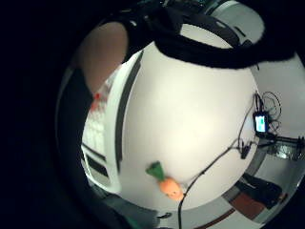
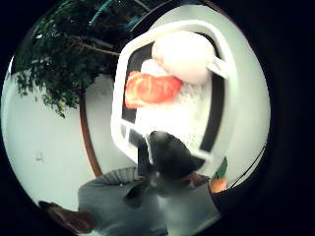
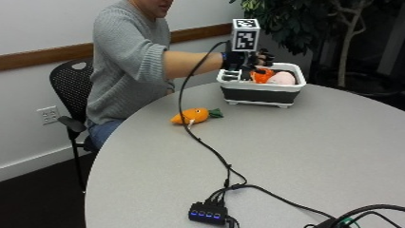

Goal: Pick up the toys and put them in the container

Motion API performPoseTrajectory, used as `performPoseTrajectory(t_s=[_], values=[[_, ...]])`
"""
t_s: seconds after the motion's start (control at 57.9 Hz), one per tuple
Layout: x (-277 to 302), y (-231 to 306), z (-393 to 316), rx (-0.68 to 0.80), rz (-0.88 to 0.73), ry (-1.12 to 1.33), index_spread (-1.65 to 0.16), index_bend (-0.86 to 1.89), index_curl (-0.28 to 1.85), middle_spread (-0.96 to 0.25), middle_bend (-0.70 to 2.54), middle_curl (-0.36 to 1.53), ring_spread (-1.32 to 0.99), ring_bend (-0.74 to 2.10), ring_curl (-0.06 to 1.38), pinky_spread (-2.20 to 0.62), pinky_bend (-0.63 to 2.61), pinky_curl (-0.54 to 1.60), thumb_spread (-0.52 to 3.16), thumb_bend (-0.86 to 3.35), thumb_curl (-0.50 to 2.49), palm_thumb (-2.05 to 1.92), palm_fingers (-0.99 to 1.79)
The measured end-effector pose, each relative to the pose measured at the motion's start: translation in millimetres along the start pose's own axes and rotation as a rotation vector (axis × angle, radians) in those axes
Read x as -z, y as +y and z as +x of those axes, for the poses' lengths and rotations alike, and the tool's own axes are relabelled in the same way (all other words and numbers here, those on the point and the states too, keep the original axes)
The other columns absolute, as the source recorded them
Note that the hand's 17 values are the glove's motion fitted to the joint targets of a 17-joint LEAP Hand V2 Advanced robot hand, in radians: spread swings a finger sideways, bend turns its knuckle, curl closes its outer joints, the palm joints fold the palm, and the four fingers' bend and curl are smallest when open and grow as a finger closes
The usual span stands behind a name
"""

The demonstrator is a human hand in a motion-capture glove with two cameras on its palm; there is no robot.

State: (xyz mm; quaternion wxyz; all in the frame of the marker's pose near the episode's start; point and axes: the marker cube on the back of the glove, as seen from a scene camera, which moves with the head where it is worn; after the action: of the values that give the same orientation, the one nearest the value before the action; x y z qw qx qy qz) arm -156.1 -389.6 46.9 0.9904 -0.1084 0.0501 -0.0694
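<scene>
In the outside view my gloved right hand (image 3: 248,61) hovers over the near-left rim of the white container with a black band (image 3: 263,93). Its fingers are spread and hold nothing. Inside the container lie an orange-red toy (image 3: 261,75) and a pink toy (image 3: 283,78). The thumb side palm view looks down on that container (image 2: 118,98), with the orange-red toy (image 2: 150,88) next to the pink toy (image 2: 184,54). A plush carrot (image 3: 193,115) lies on the table between the person and the container. It also shows as the carrot (image 1: 167,183) beside the container (image 1: 102,138).
A black cable runs from the hand across the round grey table (image 3: 303,156) to a small hub with blue lights (image 3: 206,212) near the front edge. A black chair (image 3: 70,85) stands behind the person, and a potted tree (image 3: 303,19) beyond the container.
</scene>
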Motion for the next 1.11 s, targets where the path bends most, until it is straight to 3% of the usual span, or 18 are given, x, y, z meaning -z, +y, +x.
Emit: performPoseTrajectory(t_s=[0.104,0.259,0.484,0.726,0.795,0.864,0.916,1.106], values=[[5.2,70.6,26.0,0.052,0.029,-0.153,-0.33,0.1,0.3,-0.14,0.12,0.36,-0.09,0.19,0.42,0.05,0.94,0.34,1.24,-0.03,0.42,-0.03,-0.22],[-10.5,139.9,66.1,-0.07,0.015,-0.126,-0.34,0.13,0.28,-0.14,0.14,0.32,-0.08,0.2,0.41,0.06,0.89,0.33,1.27,-0.02,0.38,-0.02,-0.15],[-49.3,173.0,73.5,-0.088,0.005,-0.153,-0.34,0.14,0.27,-0.14,0.14,0.29,-0.09,0.2,0.41,0.06,0.88,0.33,1.29,-0.02,0.34,-0.01,-0.13],[-150.6,202.0,69.1,-0.138,-0.113,-0.078,-0.34,0.13,0.26,-0.14,0.14,0.27,-0.09,0.21,0.42,0.06,0.88,0.33,1.31,-0.01,0.33,0.0,-0.12],[-176.9,208.3,68.1,-0.175,-0.048,-0.007,-0.35,0.12,0.25,-0.13,0.14,0.27,-0.1,0.22,0.42,0.05,0.89,0.33,1.32,-0.01,0.33,0.01,-0.12],[-181.7,210.1,68.9,-0.189,0.141,0.093,-0.35,0.12,0.24,-0.15,0.08,0.24,-0.15,0.41,0.46,0.01,0.98,0.36,1.36,0.01,0.34,0.03,0.04],[-181.4,210.2,72.1,-0.184,0.211,0.138,-0.37,0.05,0.19,-0.18,0.15,0.23,-0.26,0.69,0.5,-0.19,1.15,0.37,1.45,0.06,0.36,0.11,0.5],[-180.6,202.4,71.8,-0.188,0.224,0.163,-0.39,0.16,0.19,-0.24,0.42,0.34,-0.41,0.83,0.58,-0.37,1.09,0.39,1.43,0.21,0.52,0.44,0.68]])
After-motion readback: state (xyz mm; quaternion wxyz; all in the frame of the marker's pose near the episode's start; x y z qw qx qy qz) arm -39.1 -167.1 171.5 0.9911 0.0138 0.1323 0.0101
